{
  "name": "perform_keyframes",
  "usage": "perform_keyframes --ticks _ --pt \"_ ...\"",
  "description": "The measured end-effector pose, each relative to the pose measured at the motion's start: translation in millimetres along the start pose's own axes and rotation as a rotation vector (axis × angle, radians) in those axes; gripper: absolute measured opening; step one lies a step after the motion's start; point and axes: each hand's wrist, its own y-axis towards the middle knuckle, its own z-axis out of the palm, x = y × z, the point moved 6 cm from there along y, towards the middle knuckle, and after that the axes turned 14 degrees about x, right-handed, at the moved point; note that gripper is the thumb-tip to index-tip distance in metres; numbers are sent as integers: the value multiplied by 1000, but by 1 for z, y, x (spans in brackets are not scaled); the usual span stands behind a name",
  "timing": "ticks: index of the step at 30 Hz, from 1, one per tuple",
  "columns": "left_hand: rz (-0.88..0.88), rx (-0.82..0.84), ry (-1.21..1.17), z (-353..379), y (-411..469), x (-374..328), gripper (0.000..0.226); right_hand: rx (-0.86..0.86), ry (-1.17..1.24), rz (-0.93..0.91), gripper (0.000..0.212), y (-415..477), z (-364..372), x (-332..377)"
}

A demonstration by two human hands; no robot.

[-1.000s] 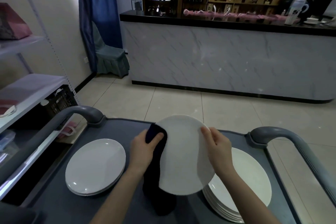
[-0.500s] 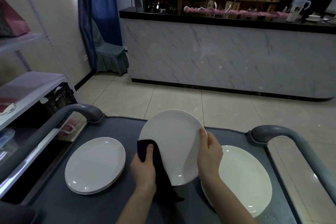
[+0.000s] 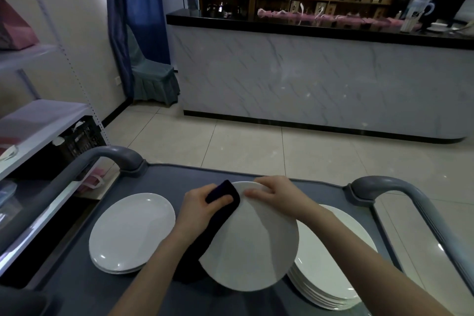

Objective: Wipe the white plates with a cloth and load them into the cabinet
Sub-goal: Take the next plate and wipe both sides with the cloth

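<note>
Up close, the left hand (image 3: pixel 202 204) is closed around a dark folded cloth (image 3: pixel 221 194), pressing it against the upper left rim of a round white ceramic plate (image 3: pixel 252 241), while the right hand (image 3: pixel 273 194) pinches that plate's far edge with fingers curled over it. Held tilted above a grey plastic service cart (image 3: pixel 159 177), the plate sits between a short stack of white plates (image 3: pixel 132 232) on the left and a taller stack (image 3: pixel 336 272) on the right. Beyond the cart's curved grey handles (image 3: pixel 115 155) lie a pale tiled floor (image 3: pixel 256 151) and a marble-fronted counter (image 3: pixel 320 84).
</note>
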Motion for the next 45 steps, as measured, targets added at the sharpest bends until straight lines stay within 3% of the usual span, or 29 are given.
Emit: perform_keyframes --ticks 4,9,11,14,16,21,23,26,31,34,36,41,43,45 --pt "-99 -139 -220 -4 -11 23 14 -200 105 -13 36 -7 1 -12" --pt "-346 -524 -594 39 -50 60 18 -673 602 122 34 -27 16 -37" --pt "-401 -633 -651 58 -60 62 19 -755 679 176 37 -31 29 -42" --pt "-379 -588 -599 48 -52 56 20 -755 662 180 34 -35 35 -46" --pt "-299 -494 -420 22 -38 46 16 -705 606 143 32 -39 25 -47" --pt "-67 -53 11 -4 1 6 21 -326 244 47 34 -26 5 -26" --pt "-55 -9 54 0 6 2 26 -266 174 34 39 -21 4 -21" --pt "-127 -190 -52 -3 -1 12 22 -392 263 46 44 -23 0 -26" --pt "-415 -612 -423 25 -39 46 30 -783 633 161 38 -36 24 -36" --pt "-490 -697 -603 56 -49 50 31 -968 857 261 34 -36 56 -38" --pt "-506 -684 -656 62 -47 53 30 -976 908 269 27 -34 63 -40" --pt "-504 -675 -675 36 -40 62 24 -624 544 169 7 -34 50 -41" --pt "-521 -685 -671 27 -40 65 25 -557 383 51 33 -43 42 -36" --pt "-539 -678 -676 21 -39 69 29 -480 -17 -75 57 -50 37 -23"
